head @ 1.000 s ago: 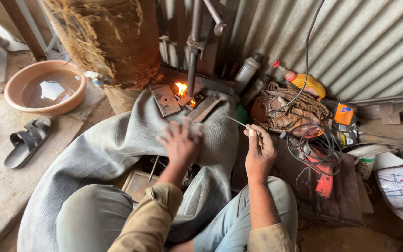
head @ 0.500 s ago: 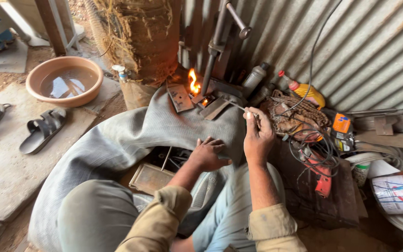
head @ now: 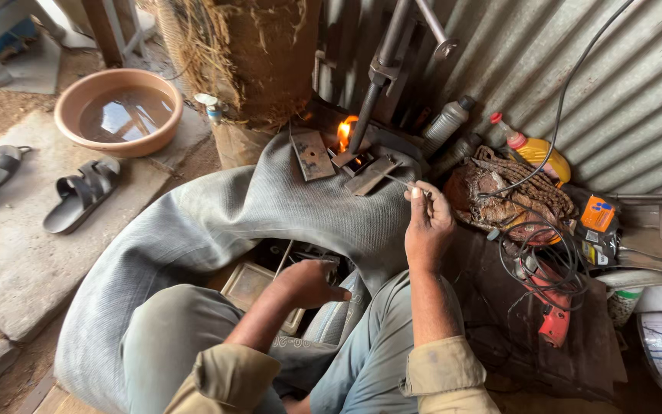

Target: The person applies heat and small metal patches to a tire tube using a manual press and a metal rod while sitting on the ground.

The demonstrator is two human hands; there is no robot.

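Much of the lower centre of the frame is hidden: the left hand [head: 309,282] is sunk into a dark gap between the knees, its fingers curled under beside a flat rusty metal tray [head: 253,285], and whether anything is gripped there cannot be told. The thin metal rod [head: 401,182] is hard to make out; it is seen only as a fine pale line running up-left from the fingertips [head: 417,192] of the right hand [head: 427,224], right of centre. It is pinched between thumb and forefinger, the other fingers folded together below. Its far tip points toward a small orange flame [head: 344,132] at upper centre, where flat rusted steel plates [head: 312,156] lie on a wide grey ribbed rubber tube [head: 216,218] draped across the lap. Behind stands corrugated sheet-metal walling [head: 614,84]. At upper left a round terracotta-coloured basin of water [head: 119,111] is set on a concrete slab [head: 9,261], with black sandals [head: 80,195] beside it. At right, tangled black cables [head: 534,245] and a red power tool [head: 552,316] are partly buried.
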